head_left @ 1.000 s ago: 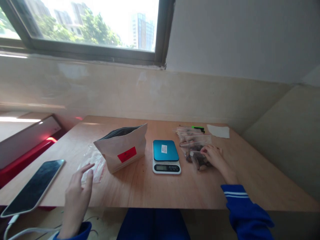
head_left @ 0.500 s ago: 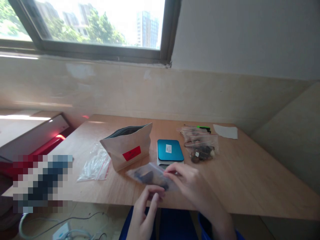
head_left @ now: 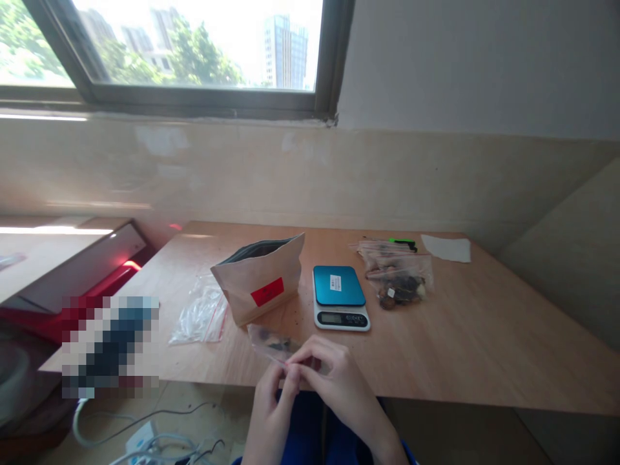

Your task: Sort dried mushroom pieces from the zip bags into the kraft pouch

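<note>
A clear zip bag [head_left: 265, 341] with dark pieces inside is pinched between my two hands near the table's front edge. My left hand [head_left: 274, 400] grips its near edge with thumb and finger. From the right, my right hand [head_left: 334, 381] pinches the same edge, fingertips close to the left ones. My fingers hide part of the bag. Just beyond it stands an upright paper pouch [head_left: 264, 274] with a red label, its top gaping. To the pouch's right lies a white digital scale [head_left: 341, 320] with a blue plate [head_left: 339, 285] bearing a small white sticker.
Filled zip bags [head_left: 400, 278] are piled right of the scale, a green-and-black tool [head_left: 403, 242] behind them. White paper [head_left: 446, 248] lies at the back right. Left of the pouch is a bag of clear plastic pieces [head_left: 201, 313]. Cables [head_left: 159, 439] run across the floor.
My left hand has closed onto the zip bag. My right hand has moved down and left to meet it. The bag has come nearer to me, uncovering the scale's display.
</note>
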`<state>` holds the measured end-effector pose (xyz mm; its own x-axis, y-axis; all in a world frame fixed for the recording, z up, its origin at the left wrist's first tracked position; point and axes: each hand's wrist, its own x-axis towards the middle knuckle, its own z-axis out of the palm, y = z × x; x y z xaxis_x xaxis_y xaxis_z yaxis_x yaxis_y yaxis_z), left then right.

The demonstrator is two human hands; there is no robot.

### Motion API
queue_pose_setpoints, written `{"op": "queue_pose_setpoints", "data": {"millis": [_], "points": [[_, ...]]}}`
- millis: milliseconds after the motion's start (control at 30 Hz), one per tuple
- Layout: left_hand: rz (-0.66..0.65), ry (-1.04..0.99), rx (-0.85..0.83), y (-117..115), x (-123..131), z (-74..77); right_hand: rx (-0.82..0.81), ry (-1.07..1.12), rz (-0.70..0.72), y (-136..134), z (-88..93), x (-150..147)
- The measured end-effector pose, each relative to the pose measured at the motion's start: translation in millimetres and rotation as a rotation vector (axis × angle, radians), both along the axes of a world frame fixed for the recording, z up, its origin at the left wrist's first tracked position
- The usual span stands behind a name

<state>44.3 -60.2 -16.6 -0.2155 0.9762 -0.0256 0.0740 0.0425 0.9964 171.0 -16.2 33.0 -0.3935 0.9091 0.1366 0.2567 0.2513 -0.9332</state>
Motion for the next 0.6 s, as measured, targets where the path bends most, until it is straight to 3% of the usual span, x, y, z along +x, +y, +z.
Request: {"op": "queue_pose_setpoints", "data": {"millis": [133, 300, 467, 600], "points": [[-0.006, -0.003, -0.007, -2, -4, -4.4, 0.012, -0.002, -0.044, 1, -4.7, -5], [0.087, -0.001, 0.012, -7, -13, -15.3, -0.095, 0.061, -0.031, -2, -5.6, -11], [0.004, 0.066, 0.127, -4, -13, -1.7, -0.341, 0.247, 0.012, -2, -8.1, -11], [-0.057, 0.199, 0.238, 3, -10, 9.9, -0.250, 0.230, -0.094, -2, -8.6, -11]]}}
